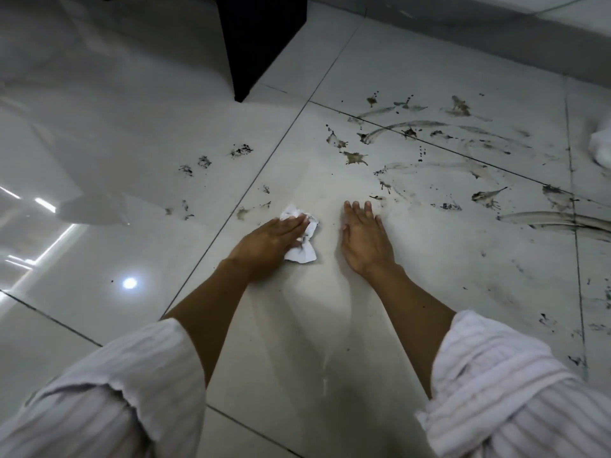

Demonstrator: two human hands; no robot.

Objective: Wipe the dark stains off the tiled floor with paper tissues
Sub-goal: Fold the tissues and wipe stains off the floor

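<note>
Fingers (294,223) of the left hand (267,239) press a crumpled tissue (302,254) flat onto the tiled floor (99,143) mid-wipe, the right hand (363,239) lies open and empty, and the next pass apparently must reach the dark stains (429,133) ahead.

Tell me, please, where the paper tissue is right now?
In the head view, the crumpled tissue lies on the tiled floor left of centre, pressed under the left hand.

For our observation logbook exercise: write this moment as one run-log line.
left hand: presses stained tissue on floor | right hand: flat on tile, empty | dark stains: many remain ahead, right
</note>
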